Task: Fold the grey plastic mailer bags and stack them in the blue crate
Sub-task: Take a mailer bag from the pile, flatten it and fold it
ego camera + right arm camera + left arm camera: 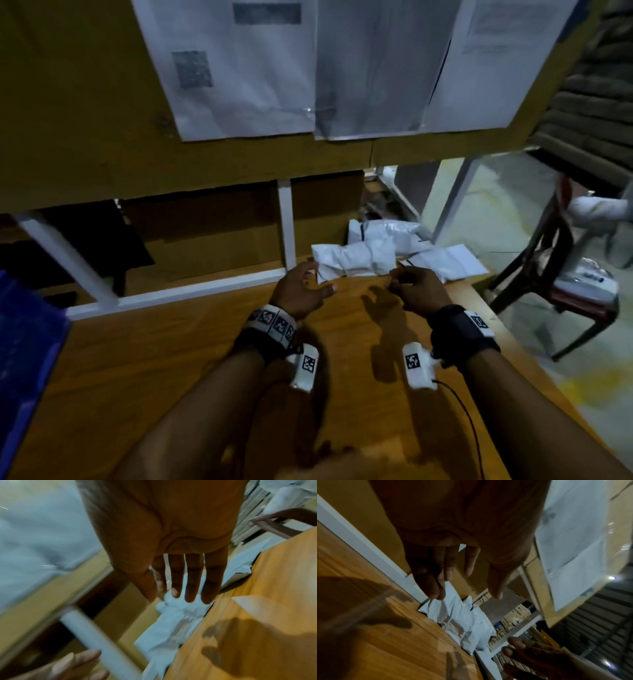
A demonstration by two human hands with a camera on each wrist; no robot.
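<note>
Several crumpled grey mailer bags (356, 260) lie in a loose pile at the far edge of the wooden table (171, 359). My left hand (317, 279) hovers at the nearest bag's left end with fingers and thumb spread. In the left wrist view the left hand (466, 595) holds nothing, and its fingertips (436, 595) sit just over the bag's (453, 615) corner. My right hand (397, 279) reaches the same bag's right end. Seen from the right wrist, this right hand (171, 597) has straight fingers above the bag (171, 628). The blue crate (27, 342) stands at the left edge.
Cardboard boxes (212, 226) and white frame bars (286, 222) stand behind the table's far edge. Papers (239, 68) hang on the board above. A chair (565, 291) with a white bundle on its seat stands to the right, beyond the table's edge.
</note>
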